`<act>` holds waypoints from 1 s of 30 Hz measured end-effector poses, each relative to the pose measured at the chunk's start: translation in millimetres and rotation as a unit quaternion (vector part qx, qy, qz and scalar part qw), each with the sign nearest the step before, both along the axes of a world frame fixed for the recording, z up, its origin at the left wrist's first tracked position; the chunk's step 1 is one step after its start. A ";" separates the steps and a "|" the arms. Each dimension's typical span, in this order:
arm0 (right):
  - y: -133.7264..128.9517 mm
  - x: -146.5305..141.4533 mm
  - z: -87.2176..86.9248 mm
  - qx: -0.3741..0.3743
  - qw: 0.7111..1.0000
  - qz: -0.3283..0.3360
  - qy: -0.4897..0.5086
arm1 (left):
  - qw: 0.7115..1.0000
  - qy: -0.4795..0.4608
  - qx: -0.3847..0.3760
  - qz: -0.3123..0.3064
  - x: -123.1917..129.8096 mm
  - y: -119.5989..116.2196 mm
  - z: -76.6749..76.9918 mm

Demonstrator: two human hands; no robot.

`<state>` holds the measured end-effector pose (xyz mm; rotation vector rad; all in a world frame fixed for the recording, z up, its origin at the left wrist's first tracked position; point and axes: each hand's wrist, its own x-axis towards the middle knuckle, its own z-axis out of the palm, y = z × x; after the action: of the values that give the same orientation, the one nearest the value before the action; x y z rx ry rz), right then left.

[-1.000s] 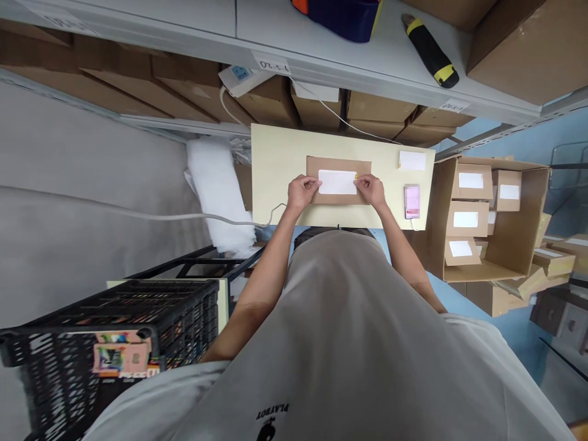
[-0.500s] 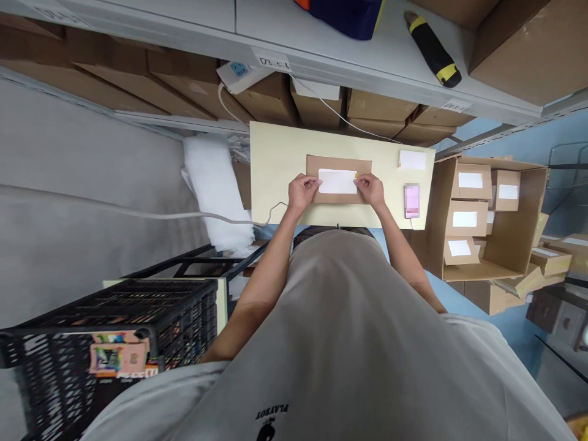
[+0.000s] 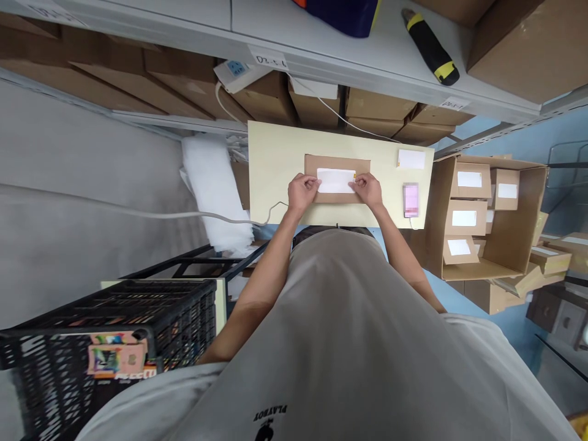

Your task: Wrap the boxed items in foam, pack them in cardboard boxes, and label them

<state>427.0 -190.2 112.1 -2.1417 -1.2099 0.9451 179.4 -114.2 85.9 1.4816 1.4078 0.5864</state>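
A flat brown cardboard box [image 3: 337, 160] lies on the pale yellow table, and a white label [image 3: 336, 181] with a small yellow mark covers the middle of its top. At the label's left edge, my left hand [image 3: 303, 191] is closed, thumb and forefinger pinching the edge. My right hand [image 3: 369, 190] is closed too, its thumb and fingertips together at the label's right end, just below the yellow mark. How firmly the label sticks to the box is hard to see.
On the table [image 3: 275, 165], a phone [image 3: 411, 200] and another white label [image 3: 411, 159] lie to the right. A large carton [image 3: 528, 226] of labelled boxes stands beyond. A black crate [image 3: 184, 318] is at lower left. A shelf [image 3: 184, 37] with a power strip [image 3: 241, 73] runs behind.
My right hand has shifted slightly left, its fingertips now a little further over the label. My left hand stays at the label's left edge. The whole view has shifted slightly.
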 end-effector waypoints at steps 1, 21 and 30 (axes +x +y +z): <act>0.1 -1.6 -1.1 -0.004 1.000 0.004 -0.015 | 1.000 0.012 0.009 -0.002 1.7 -1.5 0.5; 13.4 -17.0 -10.1 -0.094 0.983 -0.048 -0.151 | 0.981 0.186 0.030 0.046 18.9 -0.6 -4.0; -15.8 -54.3 -9.1 0.006 0.953 0.237 -0.190 | 0.938 0.128 0.174 -0.272 33.5 -39.5 2.6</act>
<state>372.7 -206.0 103.0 -2.1233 -1.9774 0.7142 212.9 -153.6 88.4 2.1959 1.0332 0.3025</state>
